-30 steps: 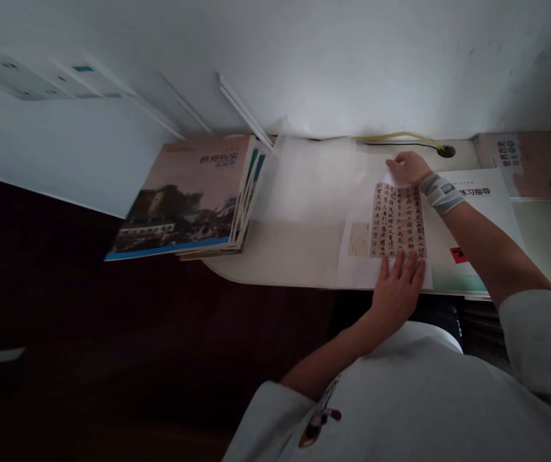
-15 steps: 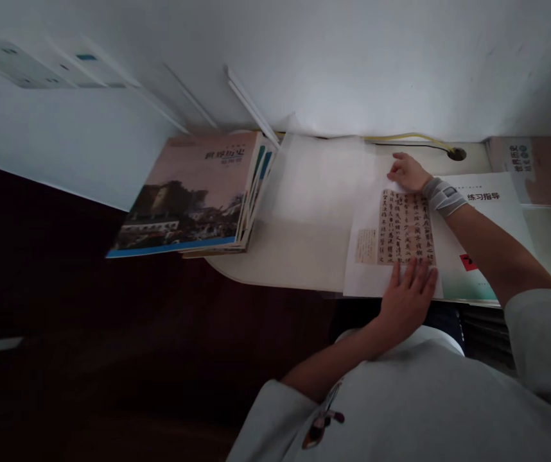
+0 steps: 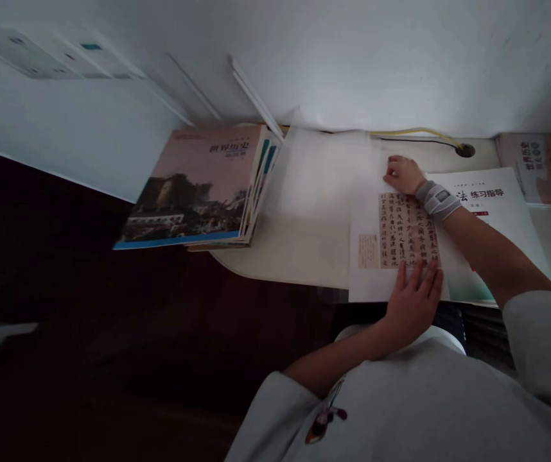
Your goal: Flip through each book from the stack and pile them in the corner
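1. White paper lies under both hands. The person's left hand (image 3: 413, 308) is spread flat, fingers apart, on the lower edge of a printed calligraphy sheet (image 3: 367, 285). It presses down and grasps nothing.
2. The right hand (image 3: 403, 174) rests at the sheet's upper end, fingers lightly curled, with a grey wrist brace (image 3: 437, 200) just behind it. From here I can't tell whether those fingertips pinch the paper.
3. The sheet lies near the front edge of a white desk (image 3: 275, 269). It carries a tan panel of brush-written Chinese characters (image 3: 408, 231), with a smaller tan panel (image 3: 368, 250) beside it.
4. A translucent sheet (image 3: 323, 186) spreads left from the calligraphy sheet, and a white workbook (image 3: 487, 194) titled 练习指导 sticks out from under its right side.
5. Further left, a stack of 世界历史 textbooks (image 3: 193, 192) overhangs the desk's edge. Another 世界历史 textbook (image 3: 545, 170) lies at the far right.
6. Behind everything, a yellow cable (image 3: 415, 131) runs along the white wall (image 3: 352, 64) to a round desk grommet (image 3: 465, 150).
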`<act>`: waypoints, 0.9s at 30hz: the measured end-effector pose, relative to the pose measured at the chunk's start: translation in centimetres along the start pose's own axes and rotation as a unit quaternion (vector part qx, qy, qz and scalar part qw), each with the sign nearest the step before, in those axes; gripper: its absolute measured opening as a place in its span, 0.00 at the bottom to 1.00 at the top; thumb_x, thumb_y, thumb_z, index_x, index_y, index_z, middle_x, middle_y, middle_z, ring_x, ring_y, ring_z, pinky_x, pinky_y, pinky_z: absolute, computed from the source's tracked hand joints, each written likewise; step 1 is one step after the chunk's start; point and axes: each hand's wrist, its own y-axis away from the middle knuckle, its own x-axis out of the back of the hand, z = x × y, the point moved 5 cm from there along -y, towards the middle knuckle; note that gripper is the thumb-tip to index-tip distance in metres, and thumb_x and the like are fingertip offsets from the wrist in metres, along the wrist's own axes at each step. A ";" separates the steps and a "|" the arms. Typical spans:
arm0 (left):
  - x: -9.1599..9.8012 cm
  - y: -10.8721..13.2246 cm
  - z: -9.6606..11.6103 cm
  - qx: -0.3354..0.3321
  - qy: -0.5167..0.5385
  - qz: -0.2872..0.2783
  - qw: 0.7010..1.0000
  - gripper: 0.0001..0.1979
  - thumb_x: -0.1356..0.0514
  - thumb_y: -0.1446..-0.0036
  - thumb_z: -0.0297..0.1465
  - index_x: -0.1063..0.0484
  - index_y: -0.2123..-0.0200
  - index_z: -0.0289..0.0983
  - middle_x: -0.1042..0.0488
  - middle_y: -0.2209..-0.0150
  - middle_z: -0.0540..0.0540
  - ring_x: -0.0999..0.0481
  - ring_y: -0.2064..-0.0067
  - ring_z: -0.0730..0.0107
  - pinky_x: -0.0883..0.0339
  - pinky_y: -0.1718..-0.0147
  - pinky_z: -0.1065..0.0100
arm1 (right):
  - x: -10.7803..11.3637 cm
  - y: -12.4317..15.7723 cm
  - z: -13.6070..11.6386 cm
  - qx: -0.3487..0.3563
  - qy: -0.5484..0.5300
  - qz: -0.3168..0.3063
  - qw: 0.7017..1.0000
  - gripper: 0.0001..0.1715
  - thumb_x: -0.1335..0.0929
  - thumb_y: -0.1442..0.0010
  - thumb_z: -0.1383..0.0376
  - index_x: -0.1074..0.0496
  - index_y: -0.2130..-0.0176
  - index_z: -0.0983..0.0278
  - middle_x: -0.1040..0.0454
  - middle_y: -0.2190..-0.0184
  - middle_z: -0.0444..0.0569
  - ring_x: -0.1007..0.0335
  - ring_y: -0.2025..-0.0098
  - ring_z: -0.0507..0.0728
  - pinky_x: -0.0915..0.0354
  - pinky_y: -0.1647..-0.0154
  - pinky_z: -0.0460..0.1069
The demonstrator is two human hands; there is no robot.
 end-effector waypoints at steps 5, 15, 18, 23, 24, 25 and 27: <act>-0.3 0.2 -0.5 0.019 0.008 -0.003 1.000 0.22 0.53 0.35 0.29 0.38 0.40 0.32 0.41 0.36 0.38 0.39 0.37 0.47 0.44 0.42 0.41 | 0.8 1.4 -2.5 -0.042 0.024 0.040 0.998 0.18 0.41 0.39 0.64 0.29 0.54 0.64 0.36 0.41 0.58 0.44 0.40 0.68 0.55 0.38 0.71; 4.2 7.0 -18.5 0.428 0.160 0.019 0.889 0.29 0.47 0.39 0.41 0.42 0.40 0.31 0.26 0.52 0.33 0.24 0.53 0.55 0.33 0.52 0.54 | 7.6 6.9 -0.4 -0.010 -0.013 0.104 0.994 0.26 0.43 0.36 0.51 0.31 0.49 0.63 0.32 0.47 0.59 0.39 0.42 0.67 0.41 0.42 0.64; 3.8 8.1 -20.8 0.478 0.242 -0.044 0.843 0.30 0.43 0.44 0.40 0.41 0.41 0.31 0.23 0.66 0.44 0.23 0.62 0.60 0.32 0.57 0.60 | 7.6 11.4 1.2 0.002 -0.018 0.072 0.997 0.27 0.41 0.38 0.50 0.30 0.51 0.65 0.30 0.51 0.60 0.34 0.46 0.67 0.37 0.45 0.63; 3.4 7.6 -21.2 0.478 0.240 -0.076 0.841 0.16 0.44 0.47 0.41 0.27 0.63 0.36 0.26 0.73 0.46 0.26 0.66 0.61 0.34 0.62 0.62 | 6.4 18.4 2.3 0.004 -0.040 0.030 0.999 0.28 0.42 0.38 0.50 0.32 0.47 0.63 0.30 0.48 0.60 0.35 0.44 0.67 0.38 0.43 0.65; 3.3 7.4 -21.1 0.472 0.246 -0.087 0.842 0.14 0.44 0.48 0.41 0.27 0.67 0.37 0.26 0.74 0.46 0.26 0.67 0.61 0.34 0.63 0.62 | 6.2 19.4 1.9 0.008 -0.040 0.023 0.999 0.29 0.41 0.38 0.50 0.33 0.45 0.63 0.31 0.46 0.60 0.37 0.42 0.67 0.39 0.42 0.66; 3.3 7.3 -21.0 0.466 0.262 -0.090 0.840 0.14 0.44 0.48 0.41 0.27 0.71 0.38 0.26 0.75 0.46 0.26 0.67 0.61 0.33 0.63 0.61 | 5.9 20.4 1.4 0.011 -0.037 0.018 0.999 0.31 0.41 0.38 0.49 0.35 0.43 0.63 0.32 0.44 0.61 0.39 0.40 0.68 0.40 0.41 0.66; 3.7 7.0 -20.6 0.454 0.347 -0.061 0.818 0.13 0.43 0.49 0.42 0.29 0.73 0.39 0.24 0.72 0.44 0.24 0.64 0.60 0.32 0.62 0.60 | 5.2 21.8 -0.2 0.020 -0.023 0.008 1.000 0.36 0.40 0.38 0.48 0.39 0.39 0.64 0.37 0.40 0.63 0.43 0.37 0.69 0.43 0.40 0.67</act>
